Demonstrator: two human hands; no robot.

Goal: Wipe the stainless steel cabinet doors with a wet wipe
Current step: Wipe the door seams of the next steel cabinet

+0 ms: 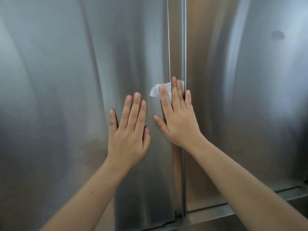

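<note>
- The left cabinet door [66,97] filled most of the view, its brushed steel streaked with soft reflections.
- The right cabinet door [250,97] met it at a vertical edge strip [183,39]; a dark round mark [277,35] showed high on this door.
- The left hand [128,130] lay flat on the left door, fingers straight and holding nothing, likely steadying the panel.
- The right hand [178,120] pressed flat over the seam with fingers straight, pinning the wipe rather than gripping it.
- The wet wipe [155,90] sat under the right fingers against the left door's edge, one white corner sticking out to the left.
- To wipe well, even palm pressure and long strokes along the grain seemed best, with the loose corner tucked under so it would not drag.
</note>
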